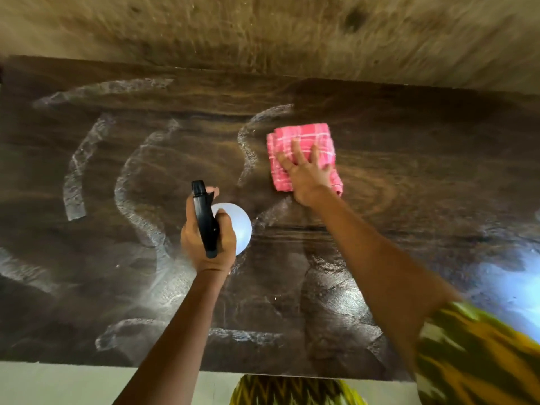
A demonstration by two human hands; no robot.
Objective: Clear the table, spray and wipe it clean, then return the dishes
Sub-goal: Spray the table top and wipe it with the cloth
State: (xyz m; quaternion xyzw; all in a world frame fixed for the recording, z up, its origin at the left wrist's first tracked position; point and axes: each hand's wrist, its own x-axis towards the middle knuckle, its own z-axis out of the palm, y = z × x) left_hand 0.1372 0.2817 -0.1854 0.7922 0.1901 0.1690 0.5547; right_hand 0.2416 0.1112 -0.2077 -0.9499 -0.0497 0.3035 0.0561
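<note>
A dark wooden table (409, 147) fills the view, marked with curved whitish wet streaks (77, 171) across its left and middle. My left hand (204, 244) grips a spray bottle (233, 226) with a black trigger head and a white body, held above the table's middle. My right hand (306, 171) presses flat, fingers spread, on a folded pink checked cloth (301, 138) lying on the table to the right of the middle. No dishes are in view.
A rough tan wall (263, 30) runs along the table's far edge. The table's near edge crosses the bottom of the view, with pale floor (58, 384) below it. A bright glare (508, 276) lies on the table's right side.
</note>
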